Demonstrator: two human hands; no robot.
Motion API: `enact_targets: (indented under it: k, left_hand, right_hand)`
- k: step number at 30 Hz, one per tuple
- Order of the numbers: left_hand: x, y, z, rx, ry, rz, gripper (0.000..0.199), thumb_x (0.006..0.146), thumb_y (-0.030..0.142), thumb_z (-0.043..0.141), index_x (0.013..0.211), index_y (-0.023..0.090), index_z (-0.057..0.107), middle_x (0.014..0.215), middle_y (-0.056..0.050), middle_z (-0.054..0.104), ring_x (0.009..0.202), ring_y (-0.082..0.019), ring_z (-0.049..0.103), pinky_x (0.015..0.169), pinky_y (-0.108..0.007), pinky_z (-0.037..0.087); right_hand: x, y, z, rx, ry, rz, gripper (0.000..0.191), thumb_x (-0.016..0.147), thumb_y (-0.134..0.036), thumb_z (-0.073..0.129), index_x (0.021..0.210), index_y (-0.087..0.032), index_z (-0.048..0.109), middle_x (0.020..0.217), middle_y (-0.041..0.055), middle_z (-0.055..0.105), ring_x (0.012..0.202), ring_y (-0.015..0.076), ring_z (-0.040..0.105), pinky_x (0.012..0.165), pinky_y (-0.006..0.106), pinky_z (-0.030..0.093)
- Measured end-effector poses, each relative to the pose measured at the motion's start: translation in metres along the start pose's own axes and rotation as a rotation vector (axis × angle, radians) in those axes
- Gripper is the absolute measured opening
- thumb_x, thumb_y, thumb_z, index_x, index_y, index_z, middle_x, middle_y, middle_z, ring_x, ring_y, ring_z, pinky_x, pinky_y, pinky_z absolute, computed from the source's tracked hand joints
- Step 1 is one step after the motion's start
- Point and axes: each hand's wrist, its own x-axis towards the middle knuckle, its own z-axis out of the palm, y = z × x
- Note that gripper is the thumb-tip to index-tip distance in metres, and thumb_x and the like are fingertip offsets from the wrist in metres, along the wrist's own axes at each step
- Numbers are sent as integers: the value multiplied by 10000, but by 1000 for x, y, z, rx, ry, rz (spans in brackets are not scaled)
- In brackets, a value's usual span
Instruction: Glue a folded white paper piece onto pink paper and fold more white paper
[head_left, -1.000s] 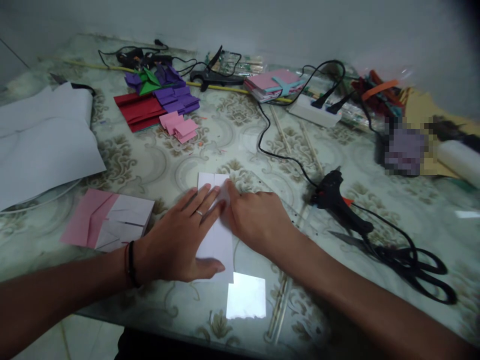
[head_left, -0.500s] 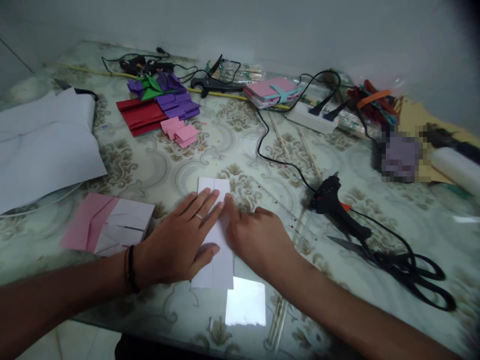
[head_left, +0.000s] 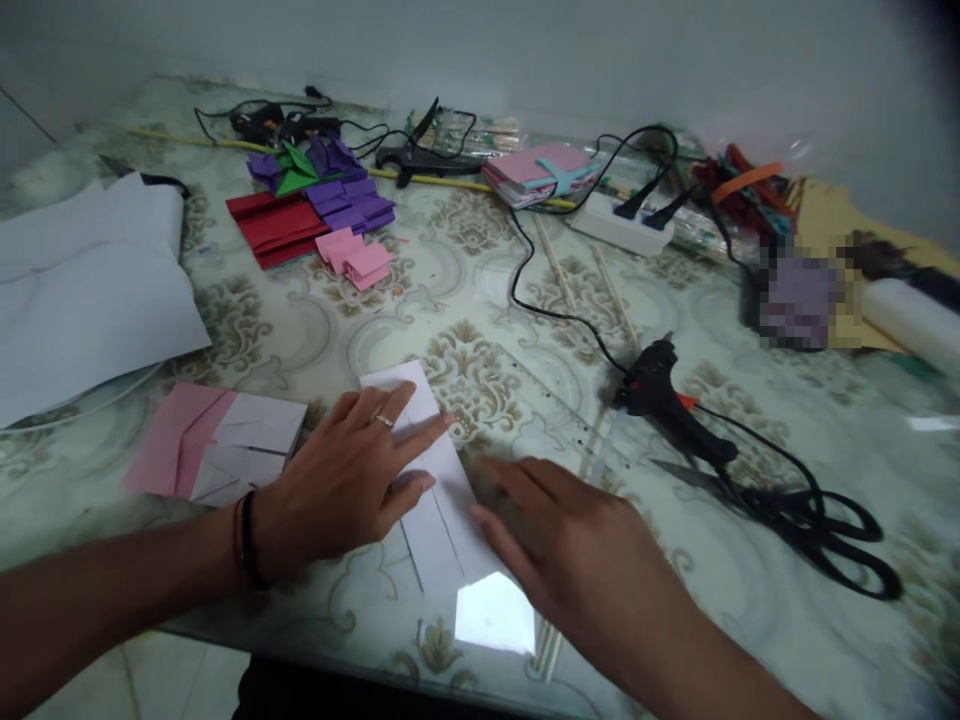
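Observation:
A folded strip of white paper (head_left: 444, 500) lies slantwise on the glass-topped table, with fold lines running along its length. My left hand (head_left: 356, 465) rests on its upper left part, fingers spread and pressing lightly on the paper. At the strip's lower right edge is my right hand (head_left: 562, 530), its fingers apart and a little blurred; the thumb is close to the paper edge, and I cannot tell if it touches. Left of my left hand lies a folded pink and white paper (head_left: 255, 425).
A black glue gun (head_left: 675, 410) and black scissors (head_left: 795, 520) lie at right. White sheets (head_left: 82, 270) cover the left side. Red folded paper (head_left: 277, 230), purple pieces (head_left: 352, 205) and pink pieces (head_left: 356, 258) sit behind. A white power strip (head_left: 622, 225) stands at the back.
The white strip has turned, its top now leaning left. My right hand has moved down and right, off the strip's upper edge, and its fingers have spread. My left hand has shifted slightly left.

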Motion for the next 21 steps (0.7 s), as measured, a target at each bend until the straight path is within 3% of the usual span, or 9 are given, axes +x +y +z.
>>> enact_targets:
  k: [3, 6, 9, 11, 13, 16, 21]
  left_hand:
    - [-2, 0, -6, 38, -1, -10, 548, 993, 412, 563, 1508, 233, 517, 1349, -199, 558, 1147, -374, 583, 909, -529, 512]
    - [-1, -4, -8, 35, 30, 38, 431, 972, 408, 608, 1342, 189, 632, 1284, -189, 565, 1148, -372, 556, 957, -555, 478]
    - [1, -10, -9, -6, 43, 111, 262, 937, 382, 666, 1063, 152, 684, 1261, -175, 578, 1196, -379, 512, 1036, -572, 414]
    - [4, -15, -9, -71, 6, 150, 179, 939, 333, 677, 982, 160, 660, 1175, -136, 622, 1140, -339, 541, 1010, -525, 422]
    - [6, -18, -9, -131, -21, 162, 109, 957, 281, 664, 963, 174, 644, 1060, -85, 656, 1048, -290, 577, 959, -474, 434]
    - [6, -22, -9, -185, -21, 155, 69, 967, 245, 661, 960, 180, 636, 961, -45, 664, 970, -255, 599, 911, -430, 435]
    - [4, -21, -11, -199, -29, 162, 65, 975, 224, 656, 958, 166, 634, 920, -29, 662, 926, -235, 612, 873, -399, 430]
  right_hand:
    - [2, 0, 4, 43, 16, 41, 338, 893, -316, 745, 1174, -135, 690, 1008, 116, 740, 849, 288, 751, 644, 398, 617]
    - [4, -3, 11, 126, -23, 72, 472, 831, -228, 806, 1267, -141, 648, 1045, 108, 741, 850, 290, 758, 665, 416, 629]
    - [11, 1, 9, 276, -134, 159, 438, 843, -180, 793, 1261, -191, 662, 1002, 63, 770, 813, 257, 766, 700, 388, 616]
    - [18, 8, 5, 381, -202, 215, 384, 837, -171, 804, 1201, -227, 697, 974, 29, 789, 837, 238, 765, 729, 353, 596]
    - [24, 17, 2, 456, -230, 260, 254, 847, -177, 799, 1082, -245, 729, 983, 6, 790, 873, 221, 757, 765, 334, 576]
    - [28, 27, 0, 488, -233, 293, 230, 845, -199, 806, 1057, -255, 734, 968, -11, 789, 859, 205, 745, 767, 322, 555]
    - [23, 32, 3, 499, -181, 159, 212, 876, -185, 774, 1077, -235, 731, 1049, 6, 783, 928, 203, 741, 825, 317, 546]
